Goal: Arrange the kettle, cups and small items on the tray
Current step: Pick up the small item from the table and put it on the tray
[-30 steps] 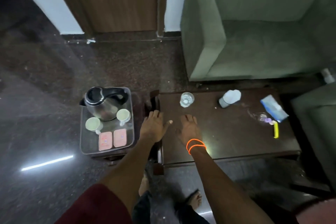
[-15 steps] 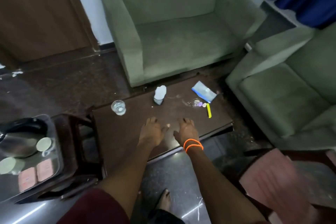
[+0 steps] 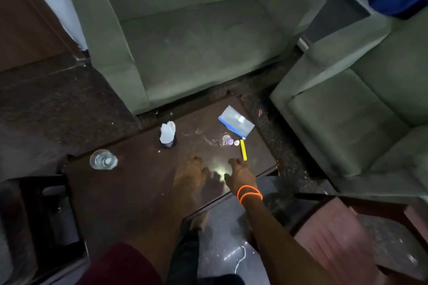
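I see both hands stretched out over the dark table in the middle of the frame. My left hand is blurred; it lies palm down with the fingers spread flat toward the tabletop and nothing in it. My right hand, with two orange bands round the wrist, is also palm down, fingers loosely spread and holding nothing; whether either palm actually touches the wood I cannot tell. A bright glare spot sits on the table between the two hands.

The kettle, the cups and the tray do not show in this frame, so I cannot say where they are. What I can see of small things is on the table: a clear glass stands upright near its left edge, well apart from the hands. Above the left hand stands a small dark holder with white tissue sticking out of it. Toward the upper right corner of the table lies a clear plastic pouch with a blue edge, and just below it a few tiny pale and purple bits, too small to name. A yellow stick lies just above my right hand's fingertips.

A green armchair fills the top of the frame and a second one the right side.
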